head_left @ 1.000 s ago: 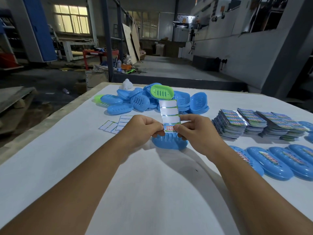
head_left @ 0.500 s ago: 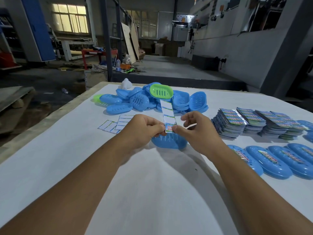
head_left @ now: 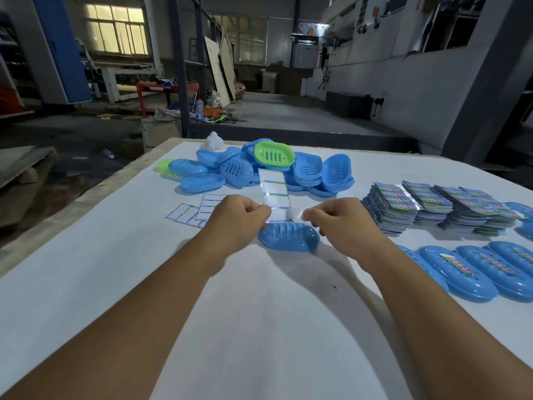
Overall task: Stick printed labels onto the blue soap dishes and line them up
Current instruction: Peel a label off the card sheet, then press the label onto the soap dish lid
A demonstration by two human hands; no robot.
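With the left hand [head_left: 239, 217] pinching the strip [head_left: 274, 187] and the right hand [head_left: 334, 223] pinching a peeled label [head_left: 302, 214] over the dish [head_left: 288, 236], the label may curl, self-adhere or land skewed.

printed labels [head_left: 403, 197] colourful, lettering too small to read

Two hands, left [head_left: 238, 219] and right [head_left: 343, 223], are in view, with one blue dish [head_left: 288, 236] between them. Two green dishes [head_left: 274, 153] show in the far pile, whose blue ones overlap beyond counting. Four labelled dishes [head_left: 467, 272] show at right, and about four label stacks [head_left: 427, 206].
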